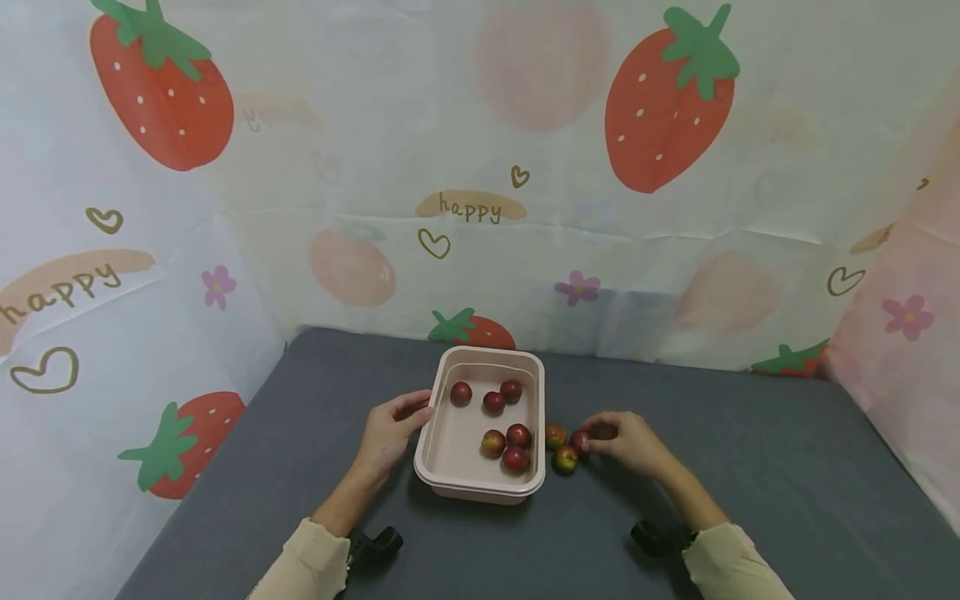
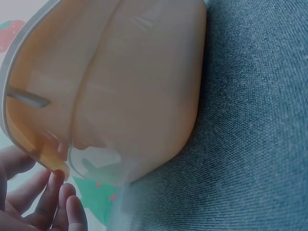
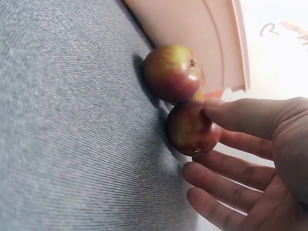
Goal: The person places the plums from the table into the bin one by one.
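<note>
A pale pink plastic box [image 1: 480, 492] stands on the table with several dark red plums [image 1: 515, 460] inside. My left hand [image 1: 390, 433] holds the box at its left rim; in the left wrist view its fingertips [image 2: 57, 177] are right at the rim's corner. Just right of the box, my right hand [image 1: 630, 442] pinches a red plum [image 3: 192, 129] between thumb and fingers, low over the cloth. Against that plum is a yellow-red plum [image 3: 171, 72], and an orange-red plum [image 1: 555, 436] lies close by the box wall.
A dark grey cloth [image 1: 360, 367] covers the table. Behind and at the sides hangs a white curtain [image 1: 375, 150] printed with strawberries and hearts. Black wrist straps [image 1: 375, 546] sit at both cuffs.
</note>
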### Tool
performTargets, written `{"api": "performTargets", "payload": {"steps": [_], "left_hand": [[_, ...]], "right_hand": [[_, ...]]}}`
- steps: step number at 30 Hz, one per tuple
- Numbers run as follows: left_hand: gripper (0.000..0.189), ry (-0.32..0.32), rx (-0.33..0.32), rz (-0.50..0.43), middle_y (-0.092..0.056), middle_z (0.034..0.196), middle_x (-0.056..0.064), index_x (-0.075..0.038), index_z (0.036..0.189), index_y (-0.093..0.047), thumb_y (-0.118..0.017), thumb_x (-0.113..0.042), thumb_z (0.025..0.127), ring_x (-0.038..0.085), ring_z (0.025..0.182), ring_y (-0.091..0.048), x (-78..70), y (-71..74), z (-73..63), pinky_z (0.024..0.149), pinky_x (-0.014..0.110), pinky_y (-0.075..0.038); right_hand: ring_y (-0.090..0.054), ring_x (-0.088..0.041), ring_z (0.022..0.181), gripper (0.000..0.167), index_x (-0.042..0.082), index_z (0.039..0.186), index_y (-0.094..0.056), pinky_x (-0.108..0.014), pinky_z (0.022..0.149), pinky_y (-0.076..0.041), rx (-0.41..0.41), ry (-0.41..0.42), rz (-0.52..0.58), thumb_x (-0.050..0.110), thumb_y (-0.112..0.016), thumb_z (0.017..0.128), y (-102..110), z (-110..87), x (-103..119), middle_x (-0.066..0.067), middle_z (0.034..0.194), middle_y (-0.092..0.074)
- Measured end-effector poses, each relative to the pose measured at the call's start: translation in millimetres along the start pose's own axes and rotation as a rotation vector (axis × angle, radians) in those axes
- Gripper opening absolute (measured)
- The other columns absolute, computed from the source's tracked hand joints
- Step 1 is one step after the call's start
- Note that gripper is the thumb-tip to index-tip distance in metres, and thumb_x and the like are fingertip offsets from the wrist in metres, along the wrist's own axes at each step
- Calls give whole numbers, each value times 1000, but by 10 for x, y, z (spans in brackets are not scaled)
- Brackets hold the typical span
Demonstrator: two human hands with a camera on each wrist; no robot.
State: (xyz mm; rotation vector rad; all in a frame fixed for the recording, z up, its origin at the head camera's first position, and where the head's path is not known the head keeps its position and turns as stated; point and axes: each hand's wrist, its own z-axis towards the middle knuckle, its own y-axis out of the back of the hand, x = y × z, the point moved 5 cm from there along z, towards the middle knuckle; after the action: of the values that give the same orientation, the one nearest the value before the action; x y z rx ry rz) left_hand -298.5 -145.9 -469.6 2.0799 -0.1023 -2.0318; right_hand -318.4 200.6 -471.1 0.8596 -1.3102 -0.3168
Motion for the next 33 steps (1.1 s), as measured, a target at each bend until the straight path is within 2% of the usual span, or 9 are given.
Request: {"api": "performTargets", "payload": {"steps": [7, 16, 22, 33], "left_hand": [[35, 4, -1, 4, -67, 122, 14, -6, 126, -64, -66, -15, 93, 23, 110, -60, 9, -10, 8, 97, 39, -50], [35, 11, 3, -2, -67, 123, 15, -5, 127, -64, -66, -15, 93, 23, 112, -61, 8, -6, 19, 97, 40, -51], [35, 11, 2, -2, -67, 122, 15, -5, 126, -64, -66, -14, 92, 23, 112, -61, 10, 5, 15, 96, 38, -51], [34, 7, 3, -5, -68, 120, 15, -5, 125, -65, -66, -14, 92, 23, 111, -61, 4, -5, 14, 95, 36, -52]], "right_hand": [[-67, -17, 88, 26, 1, 106, -70, -28, 73, -51, -7, -10, -26, 17, -74, 86, -40, 8, -4, -10, 98, -73], [-67, -16, 84, 26, 0, 106, -70, -26, 68, -52, -24, -37, -1, 17, -73, 86, -57, -13, 8, -12, 96, -73], [-68, -19, 85, 27, -1, 107, -69, -27, 68, -52, -28, -25, 22, 18, -72, 87, -72, -26, -3, -13, 97, -72], [-68, -17, 84, 26, -1, 106, -69, -24, 67, -52, -40, -15, 50, 18, -71, 88, -82, -48, -60, -13, 97, -72]]}}
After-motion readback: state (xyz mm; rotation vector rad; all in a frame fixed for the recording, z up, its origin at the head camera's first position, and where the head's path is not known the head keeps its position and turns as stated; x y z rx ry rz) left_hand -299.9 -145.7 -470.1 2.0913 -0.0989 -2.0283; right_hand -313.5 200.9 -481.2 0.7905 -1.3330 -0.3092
